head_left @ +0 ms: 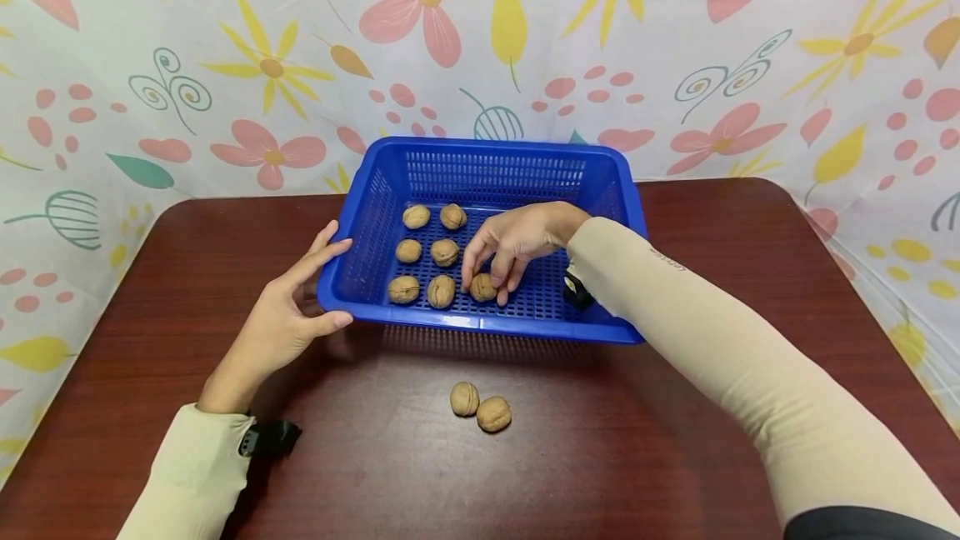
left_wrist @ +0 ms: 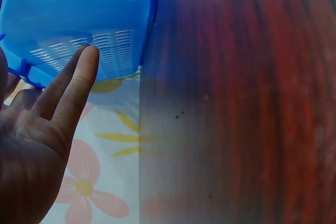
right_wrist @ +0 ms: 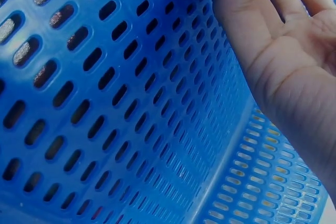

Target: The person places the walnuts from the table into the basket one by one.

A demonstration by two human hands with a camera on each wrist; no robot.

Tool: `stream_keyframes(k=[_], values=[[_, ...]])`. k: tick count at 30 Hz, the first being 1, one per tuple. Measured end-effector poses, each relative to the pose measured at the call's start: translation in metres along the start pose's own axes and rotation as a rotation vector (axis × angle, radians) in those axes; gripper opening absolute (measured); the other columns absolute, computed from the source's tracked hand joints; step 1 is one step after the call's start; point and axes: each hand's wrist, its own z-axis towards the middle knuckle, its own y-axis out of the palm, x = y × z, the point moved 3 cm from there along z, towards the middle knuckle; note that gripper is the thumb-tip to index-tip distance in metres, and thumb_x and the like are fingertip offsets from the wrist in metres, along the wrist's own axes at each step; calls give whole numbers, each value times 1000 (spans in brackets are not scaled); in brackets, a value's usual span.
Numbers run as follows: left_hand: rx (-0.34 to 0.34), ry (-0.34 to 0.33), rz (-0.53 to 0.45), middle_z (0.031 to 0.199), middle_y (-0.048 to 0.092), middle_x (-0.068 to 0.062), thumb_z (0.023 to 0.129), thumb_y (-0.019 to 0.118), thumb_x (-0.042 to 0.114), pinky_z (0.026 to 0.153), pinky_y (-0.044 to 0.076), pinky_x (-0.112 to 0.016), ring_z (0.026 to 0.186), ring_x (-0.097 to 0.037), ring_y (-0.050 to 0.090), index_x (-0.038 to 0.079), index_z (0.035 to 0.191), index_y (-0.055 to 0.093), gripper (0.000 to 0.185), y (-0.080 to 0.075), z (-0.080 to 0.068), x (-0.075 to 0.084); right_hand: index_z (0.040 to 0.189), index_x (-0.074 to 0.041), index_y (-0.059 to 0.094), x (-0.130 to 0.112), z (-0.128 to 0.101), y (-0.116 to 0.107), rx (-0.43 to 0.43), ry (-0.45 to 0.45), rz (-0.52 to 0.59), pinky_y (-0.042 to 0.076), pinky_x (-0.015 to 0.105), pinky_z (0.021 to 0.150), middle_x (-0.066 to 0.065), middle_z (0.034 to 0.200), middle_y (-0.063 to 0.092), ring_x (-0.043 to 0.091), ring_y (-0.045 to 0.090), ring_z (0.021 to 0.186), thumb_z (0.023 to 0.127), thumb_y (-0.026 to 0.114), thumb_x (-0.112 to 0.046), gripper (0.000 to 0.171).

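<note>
No legible text, brand, number or sign appears in any view. One small dark marking is present on the beige sleeve [head_left: 667, 261] of the right arm, just right of the blue basket [head_left: 480, 325]; it is too small and blurred to read. The basket walls carry slots only, with no lettering. The cloth behind the basket bears a printed flower pattern without words.

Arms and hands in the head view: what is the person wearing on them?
Both arms wear long beige sleeves; the right sleeve has a small dark marking near the forearm. A black device sits at each wrist, left and right. Left hand and right hand are bare.
</note>
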Motion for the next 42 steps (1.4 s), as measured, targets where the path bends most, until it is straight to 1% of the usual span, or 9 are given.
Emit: stream_keyframes(k=[6,16,19,23,27,31,36,39,42], values=[[-1,-5,0,177,19,-1,91,80,2,91,56,-15,120,3,61,13,159,46,77,0,-1,0,128,-5,71,0,0,1,-2,-3,-8,62,34,82,9,149,61,33,77,100,94,63,6,37],[3,-1,-4,177,19,-1,91,80,2,91,56,-15,119,2,63,13,159,46,77,-1,-2,-2,130,-7,71,-6,-6,-2,44,-5,-41,63,33,79,8,148,62,33,77,98,96,64,3,37],[4,-8,-1,177,19,-1,90,80,2,91,56,-16,122,-7,64,14,159,46,78,-1,-3,-3,131,-7,71,-11,-13,-6,95,-29,-45,62,32,76,8,147,64,32,77,96,98,63,1,35],[-2,-8,-3,177,19,2,90,81,3,92,56,-16,126,-20,64,17,160,46,79,0,0,-4,132,-6,69,-18,-32,-12,224,-81,-30,62,35,75,12,144,66,31,78,93,100,62,-2,33],[-9,2,-21,177,19,2,90,80,0,92,57,-16,124,-13,64,15,160,46,79,0,2,-4,132,-5,69,-27,-55,-9,341,-121,-12,61,37,76,13,140,68,32,77,96,101,63,-4,32],[-16,6,-36,177,18,1,90,79,-1,92,57,-16,121,-3,63,13,160,45,79,0,2,-3,127,-7,72,-43,-86,8,461,-168,-80,60,37,75,11,133,71,32,75,99,102,62,-7,26],[-14,3,-47,177,17,0,91,79,0,92,57,-17,122,-7,63,13,160,45,78,2,2,-3,121,-12,75,-62,-133,50,602,-248,-209,59,38,70,6,121,75,27,74,93,102,67,-11,21],[-16,7,-49,177,17,-2,91,79,-1,92,57,-16,121,-5,63,11,160,45,78,1,2,-3,118,-18,76,-59,-152,82,655,-294,-230,58,36,66,6,105,78,26,73,84,100,71,-13,20],[-15,9,-43,177,17,-1,90,79,-1,91,57,-16,118,-1,63,11,160,45,78,-1,1,-2,118,-21,76,-45,-157,112,677,-333,-211,58,35,63,5,88,77,25,72,78,98,74,-14,21]])
